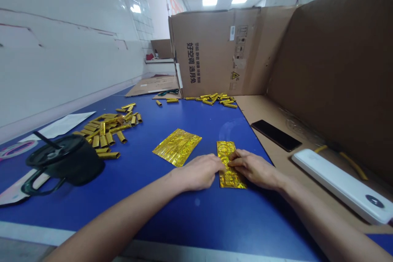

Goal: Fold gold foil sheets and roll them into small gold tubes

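Observation:
A gold foil sheet point(231, 180), folded into a narrow upright strip, lies on the blue table point(172, 213) before me. From its left side my left hand point(201, 171) presses its fingertips on the foil, fingers curled and closed. On the right edge of the same strip, my right hand point(253, 168) pinches with fingers drawn together. The two hands' fingertips nearly meet over the strip's middle. A wider, creased gold foil sheet point(178, 146) lies flat to the left, apart from both hands.
Many small folded gold foil pieces point(106, 129) are heaped on the left, more point(216, 98) by the cardboard box point(215, 53). A dark lidded mug point(73, 163) with a straw stands front left. At right lie a black phone point(276, 135) and a long white device point(337, 184).

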The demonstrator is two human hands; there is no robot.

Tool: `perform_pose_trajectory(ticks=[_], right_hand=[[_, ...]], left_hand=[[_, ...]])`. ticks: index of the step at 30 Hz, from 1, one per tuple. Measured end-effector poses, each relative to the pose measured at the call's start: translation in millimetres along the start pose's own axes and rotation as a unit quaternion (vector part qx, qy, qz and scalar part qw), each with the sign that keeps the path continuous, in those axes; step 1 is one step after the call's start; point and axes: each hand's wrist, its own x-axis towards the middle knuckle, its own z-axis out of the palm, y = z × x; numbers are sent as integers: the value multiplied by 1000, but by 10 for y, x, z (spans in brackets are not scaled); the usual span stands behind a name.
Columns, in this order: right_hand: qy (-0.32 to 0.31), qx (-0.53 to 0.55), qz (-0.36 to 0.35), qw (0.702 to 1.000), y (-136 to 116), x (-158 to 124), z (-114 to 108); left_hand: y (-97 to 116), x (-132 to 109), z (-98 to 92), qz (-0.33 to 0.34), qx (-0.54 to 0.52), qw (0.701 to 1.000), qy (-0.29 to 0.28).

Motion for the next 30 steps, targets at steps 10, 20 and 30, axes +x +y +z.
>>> perform_pose_trajectory(ticks=[10, 20, 30], right_hand=[[-3, 0, -3, 1000, 25, 10, 15], [-32, 39, 8, 999, -26, -16, -68], [-67, 46, 8, 997, -23, -49, -92]], left_hand=[[-18, -40, 112, 10, 37, 999, 28], [25, -77, 110, -2, 39, 999, 23], [28, -14, 188, -85, -3, 994, 69]])
